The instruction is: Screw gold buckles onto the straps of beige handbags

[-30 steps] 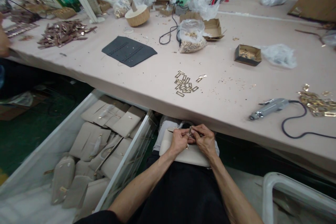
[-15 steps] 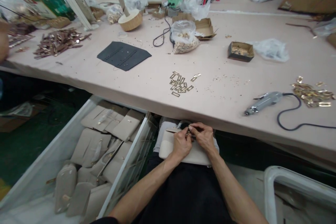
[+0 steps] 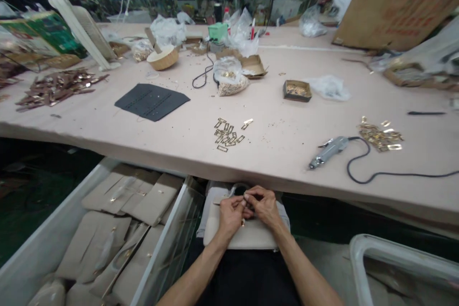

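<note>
On my lap lies a beige bag point(image 3: 233, 237), its far edge close under the table's front. My left hand point(image 3: 231, 215) is closed in a pinch above the bag, fingertips against those of my right hand point(image 3: 263, 205). The right fingers are pinched together too. Whatever sits between the fingertips is small and mostly covered, so its kind cannot be made out. A small gold-coloured fitting point(image 3: 243, 223) shows just below the fingers. Beyond the hands, several gold rectangular metal frames point(image 3: 226, 135) are scattered on the table point(image 3: 172, 148).
A grey electric screwdriver point(image 3: 328, 152) with a dark cord lies right of the frames, near more gold pieces point(image 3: 380, 135). At left, a white crate point(image 3: 161, 244) holds several beige bags. A white bin point(image 3: 358, 258) stands at lower right. Farther back are a black sheet point(image 3: 152, 101) and a small box point(image 3: 297, 91).
The view has tilted up and shifted right, so table items appear lower and farther left. Both hands stay pinched together over the bag; the fingers have shifted slightly.
</note>
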### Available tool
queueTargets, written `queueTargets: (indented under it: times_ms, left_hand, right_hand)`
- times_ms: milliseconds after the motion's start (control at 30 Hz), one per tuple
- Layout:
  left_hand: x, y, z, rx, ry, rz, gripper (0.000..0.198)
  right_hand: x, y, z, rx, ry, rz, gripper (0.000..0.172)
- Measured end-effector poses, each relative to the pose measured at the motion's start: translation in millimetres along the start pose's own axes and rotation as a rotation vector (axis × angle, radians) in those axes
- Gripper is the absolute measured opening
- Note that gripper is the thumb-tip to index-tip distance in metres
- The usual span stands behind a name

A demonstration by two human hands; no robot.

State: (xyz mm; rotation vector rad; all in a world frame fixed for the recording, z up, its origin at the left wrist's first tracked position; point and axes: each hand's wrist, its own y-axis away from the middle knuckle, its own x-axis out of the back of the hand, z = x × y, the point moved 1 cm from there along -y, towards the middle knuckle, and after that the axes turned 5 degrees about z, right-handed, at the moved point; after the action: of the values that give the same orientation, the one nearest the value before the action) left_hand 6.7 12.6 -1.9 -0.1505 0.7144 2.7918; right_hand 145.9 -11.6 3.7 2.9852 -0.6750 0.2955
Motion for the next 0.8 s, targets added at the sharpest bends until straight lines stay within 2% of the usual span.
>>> queueTargets:
  times_ms: [100, 200, 267, 333, 400, 433, 500, 533, 633, 733, 800]
  left_hand:
    - [2.5, -6, -2, 0.042, 0.037, 0.074, 0.045]
    - [2.4, -8, 1, 0.052, 0.074, 0.11, 0.048]
    - [1.8, -7, 3, 0.056, 0.089, 0.116, 0.05]
    - [1.1, -5, 5, 0.064, 0.094, 0.125, 0.053]
    - [0.4, -5, 7, 0.077, 0.095, 0.141, 0.054]
    - [0.1, -5, 7, 0.082, 0.096, 0.145, 0.055]
    - [-0.8, -6, 7, 0.084, 0.097, 0.142, 0.056]
    - [-1.1, -6, 6, 0.081, 0.097, 0.135, 0.056]
    - [-1.4, -7, 5, 0.068, 0.102, 0.122, 0.058]
    - [-0.5, -8, 3, 0.067, 0.104, 0.132, 0.057]
    - [0.3, -8, 2, 0.074, 0.103, 0.145, 0.056]
  right_hand:
    - [-3, 1, -14, 0.034, 0.069, 0.011, 0.012]
    - [10, 2, -44, 0.185, 0.223, 0.182, 0.012]
    - [33, -1, -69, 0.31, 0.315, 0.399, 0.014]
    - [69, -11, -90, 0.377, 0.412, 0.678, 0.016]
    - [110, -29, -103, 0.326, 0.519, 0.921, 0.023]
    - [130, -41, -105, 0.272, 0.573, 0.982, 0.03]
    - [165, -66, -105, 0.138, 0.743, 1.009, 0.047]
    - [179, -79, -102, 0.039, 0.814, 0.98, 0.055]
    - [205, -107, -90, -0.178, 0.866, 0.906, 0.059]
    - [218, -120, -77, -0.259, 0.663, 0.946, 0.048]
    - [223, -122, -67, -0.266, 0.332, 0.952, 0.042]
